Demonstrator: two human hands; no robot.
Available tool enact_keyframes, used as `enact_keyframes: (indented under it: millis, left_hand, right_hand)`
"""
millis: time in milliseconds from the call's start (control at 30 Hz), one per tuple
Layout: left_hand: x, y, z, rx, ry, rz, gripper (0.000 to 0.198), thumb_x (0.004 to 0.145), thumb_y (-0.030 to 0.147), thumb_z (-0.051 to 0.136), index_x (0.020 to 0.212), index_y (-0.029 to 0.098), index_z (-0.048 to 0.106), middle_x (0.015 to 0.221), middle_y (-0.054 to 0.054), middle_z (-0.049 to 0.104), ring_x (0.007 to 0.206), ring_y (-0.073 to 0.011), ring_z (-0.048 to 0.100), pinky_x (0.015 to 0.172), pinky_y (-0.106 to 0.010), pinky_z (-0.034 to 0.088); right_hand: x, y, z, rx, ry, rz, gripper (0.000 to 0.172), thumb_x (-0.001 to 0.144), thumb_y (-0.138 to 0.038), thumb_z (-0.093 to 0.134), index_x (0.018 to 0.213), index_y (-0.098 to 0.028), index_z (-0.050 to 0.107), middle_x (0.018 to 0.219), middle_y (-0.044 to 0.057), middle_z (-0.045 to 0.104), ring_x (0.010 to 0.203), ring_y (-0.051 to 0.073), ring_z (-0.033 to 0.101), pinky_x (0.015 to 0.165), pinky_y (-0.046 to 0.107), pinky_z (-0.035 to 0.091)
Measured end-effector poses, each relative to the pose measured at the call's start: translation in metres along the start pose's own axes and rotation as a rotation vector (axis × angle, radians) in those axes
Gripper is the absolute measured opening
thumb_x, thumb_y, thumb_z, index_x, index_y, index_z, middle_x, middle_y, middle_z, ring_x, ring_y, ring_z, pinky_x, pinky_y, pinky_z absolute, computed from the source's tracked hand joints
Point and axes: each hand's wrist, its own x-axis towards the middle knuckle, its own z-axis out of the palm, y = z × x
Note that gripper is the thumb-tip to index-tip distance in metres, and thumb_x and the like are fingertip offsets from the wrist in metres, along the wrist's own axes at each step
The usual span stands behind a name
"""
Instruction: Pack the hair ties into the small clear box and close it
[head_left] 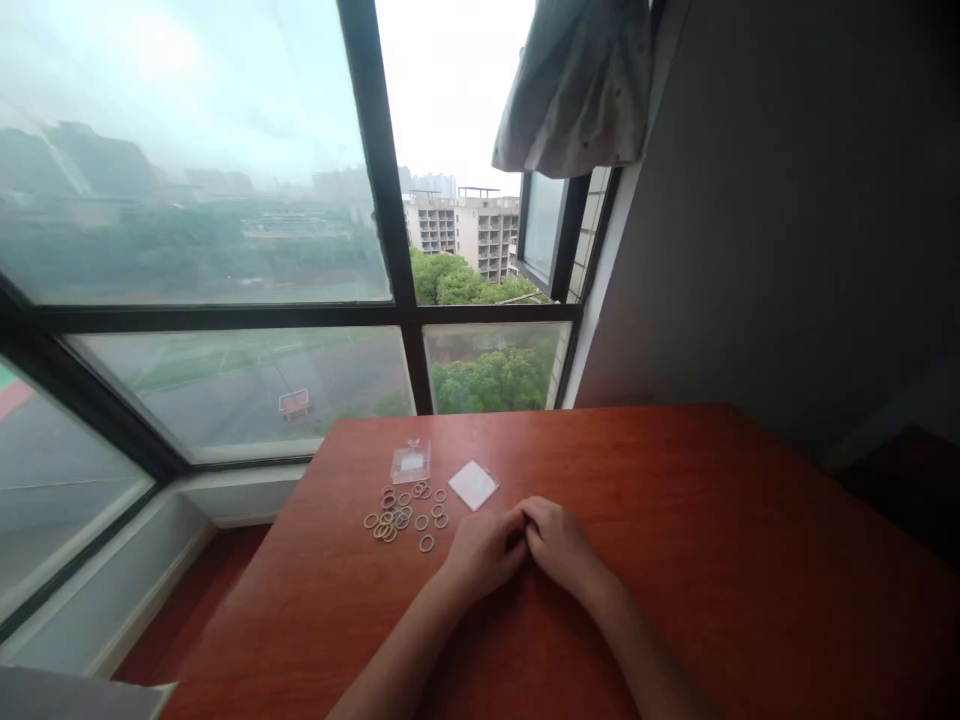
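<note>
My left hand [486,548] and my right hand [556,535] rest together on the reddish-brown table [675,500], fingertips meeting. Both are closed, with fingers curled inward; whatever they may hold between them is hidden. Just beyond my left hand lies a white square pad [473,485], turned cornerwise. To its left are several small rings [403,516] in muted colours, some overlapping and some apart. Behind the rings sits a clear plastic case [411,462] with a white label and a hanging tab.
Along the far table edge run dark-framed windows [409,315], one pane open at the right beneath a grey curtain [577,90]. A dark wall [765,220] stands at the right. Past the table's left edge, a low white sill [240,495] and reddish floor show.
</note>
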Motion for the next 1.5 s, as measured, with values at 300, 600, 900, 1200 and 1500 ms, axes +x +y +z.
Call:
enact_keyframes:
  millis: [300,600,900,1200,1500]
  left_hand:
    - [-0.0005,-0.0014,0.0012,-0.011,0.015,0.019,0.011,0.081,0.023,0.052,0.085,0.022,0.062,0.082,-0.002,0.07,0.074,-0.017,0.062,0.057,-0.023,0.033]
    - [-0.0003,-0.0034,0.0031,0.005,0.026,0.032,0.009,0.081,0.023,0.052,0.085,0.022,0.06,0.082,-0.002,0.07,0.074,-0.0172,0.062,0.057,-0.024,0.032]
    - [-0.0005,-0.0033,0.0041,-0.006,0.038,0.032,0.008,0.08,0.023,0.052,0.083,0.021,0.06,0.08,-0.001,0.069,0.071,-0.0157,0.061,0.057,-0.023,0.031]
    - [-0.0004,-0.0037,0.0049,0.007,0.039,0.023,0.009,0.081,0.023,0.052,0.083,0.021,0.06,0.08,0.0,0.069,0.071,-0.0155,0.06,0.057,-0.023,0.031]
    - [-0.0007,-0.0028,0.0026,0.006,0.029,0.029,0.009,0.081,0.023,0.052,0.083,0.021,0.06,0.08,-0.001,0.069,0.071,-0.0159,0.061,0.057,-0.023,0.031]
  right_hand:
    - [0.0005,0.0001,0.0002,0.001,-0.002,0.001,0.023,0.079,-0.003,0.044,0.078,-0.019,0.059,0.084,0.003,0.064,0.081,0.017,0.058,0.072,0.025,0.039]
    - [-0.001,-0.0023,-0.0012,0.02,0.006,0.003,0.023,0.079,-0.003,0.044,0.077,-0.019,0.059,0.083,0.003,0.064,0.08,0.017,0.059,0.072,0.024,0.039]
    - [-0.0008,-0.0042,-0.0023,0.017,-0.017,0.016,0.023,0.079,-0.003,0.044,0.079,-0.019,0.06,0.085,0.003,0.064,0.081,0.016,0.058,0.073,0.024,0.039]
    - [-0.0004,-0.0018,-0.0011,0.0,-0.007,0.014,0.022,0.079,-0.003,0.044,0.078,-0.019,0.059,0.084,0.003,0.064,0.08,0.016,0.058,0.072,0.024,0.038]
    - [-0.0012,-0.0029,-0.0016,0.005,-0.001,0.005,0.021,0.079,-0.003,0.044,0.077,-0.019,0.058,0.083,0.003,0.064,0.08,0.016,0.057,0.072,0.024,0.038]
